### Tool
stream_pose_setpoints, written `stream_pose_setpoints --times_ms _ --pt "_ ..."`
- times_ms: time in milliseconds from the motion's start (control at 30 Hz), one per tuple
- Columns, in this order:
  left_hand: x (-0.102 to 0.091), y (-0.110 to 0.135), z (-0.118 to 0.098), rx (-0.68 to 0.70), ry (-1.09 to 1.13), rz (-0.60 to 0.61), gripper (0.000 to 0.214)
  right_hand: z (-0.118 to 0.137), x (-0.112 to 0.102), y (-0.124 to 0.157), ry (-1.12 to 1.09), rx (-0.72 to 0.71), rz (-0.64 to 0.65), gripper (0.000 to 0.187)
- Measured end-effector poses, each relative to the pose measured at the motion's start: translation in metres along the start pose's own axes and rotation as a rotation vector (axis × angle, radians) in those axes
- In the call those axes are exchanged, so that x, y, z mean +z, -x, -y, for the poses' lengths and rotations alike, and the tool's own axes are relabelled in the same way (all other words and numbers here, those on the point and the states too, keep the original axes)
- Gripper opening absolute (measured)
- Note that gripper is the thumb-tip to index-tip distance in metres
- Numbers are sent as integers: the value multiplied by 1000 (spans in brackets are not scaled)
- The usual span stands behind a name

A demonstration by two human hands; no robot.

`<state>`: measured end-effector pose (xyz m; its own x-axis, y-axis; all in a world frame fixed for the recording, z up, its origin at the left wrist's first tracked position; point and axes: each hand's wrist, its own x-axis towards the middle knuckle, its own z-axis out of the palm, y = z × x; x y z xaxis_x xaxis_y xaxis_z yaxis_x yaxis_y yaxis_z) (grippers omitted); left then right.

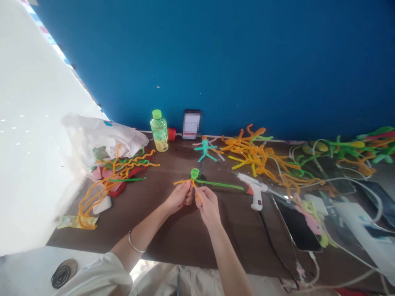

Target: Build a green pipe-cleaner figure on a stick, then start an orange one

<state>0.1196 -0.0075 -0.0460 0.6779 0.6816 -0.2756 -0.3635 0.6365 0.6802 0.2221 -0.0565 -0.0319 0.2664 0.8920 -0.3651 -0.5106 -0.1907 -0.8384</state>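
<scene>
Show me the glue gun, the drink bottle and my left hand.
Glue gun (257, 188): head view, on its white body.
Drink bottle (159, 132): head view, on its side.
Left hand (179, 197): head view, near thumb base.

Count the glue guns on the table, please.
1: a white glue gun, lying right of the right hand. Others may be hidden under the heaped orange pieces.

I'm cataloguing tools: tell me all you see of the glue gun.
The glue gun looks plastic: white body, orange-red trigger, dark patch low on the handle. It lies on its side on the brown tabletop, nozzle pointing left and away, handle toward the person. A pale rod seems to extend behind it; a black cord leaves the handle's base. The right hand is nearest, not touching. A green fuzzy stem ends near the trigger; contact is unclear.
</scene>
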Motion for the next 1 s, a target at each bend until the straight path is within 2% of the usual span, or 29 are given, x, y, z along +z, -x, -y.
stream_pose_setpoints --times_ms 500,767,1000 --pt "0 0 0 -21 -14 -29 41 1 2 0 3 11 -34 32" --pt "-1 1 1 -4 -128 70 40 -5 -3 -2 59 -52 -138 30" --pt "-3 1 0 8 -187 -5 35 -8 -5 -3 112 -110 -177 30"
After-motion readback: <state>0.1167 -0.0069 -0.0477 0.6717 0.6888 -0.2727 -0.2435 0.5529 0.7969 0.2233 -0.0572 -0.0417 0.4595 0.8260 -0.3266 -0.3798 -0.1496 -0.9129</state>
